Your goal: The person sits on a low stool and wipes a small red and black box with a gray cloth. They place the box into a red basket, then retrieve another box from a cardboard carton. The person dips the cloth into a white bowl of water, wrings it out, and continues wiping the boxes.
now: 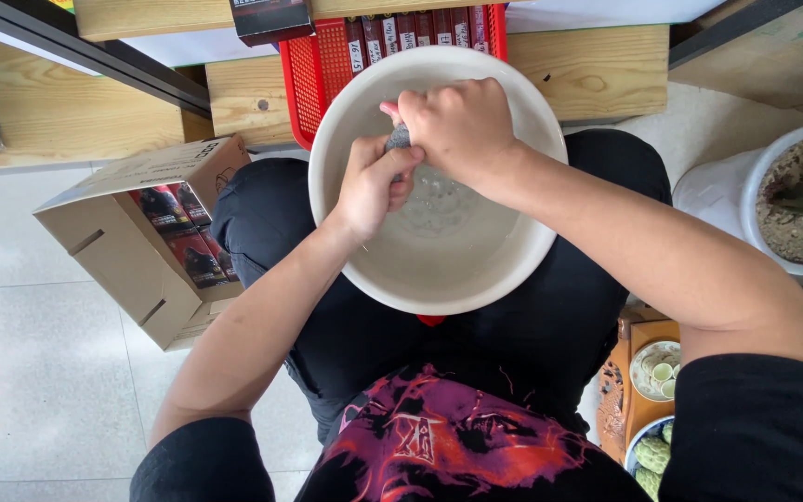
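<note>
The person sat with a large white basin (439, 270) resting on the lap, a little clear water pooled in its bottom. Both hands met over the basin's upper half, at about twelve o'clock from its centre. The right hand (462, 125) was curled into a fist, its fingers pressed together around a small grey object (398, 139), of which only a bit showed; a pink tip poked out at the fist's nine o'clock side. The left hand (374, 186), just below at seven o'clock, had its fingers bent against the same grey object, touching the right hand. What the object was could not be told.

Judging by the wet basin and the grip, a washing or wringing step seemed to be under way, not finished.

A red plastic basket (313, 65) stood at the basin's eleven o'clock, an open cardboard box (132, 251) at nine o'clock, and a white plant pot (745, 200) at three o'clock.
</note>
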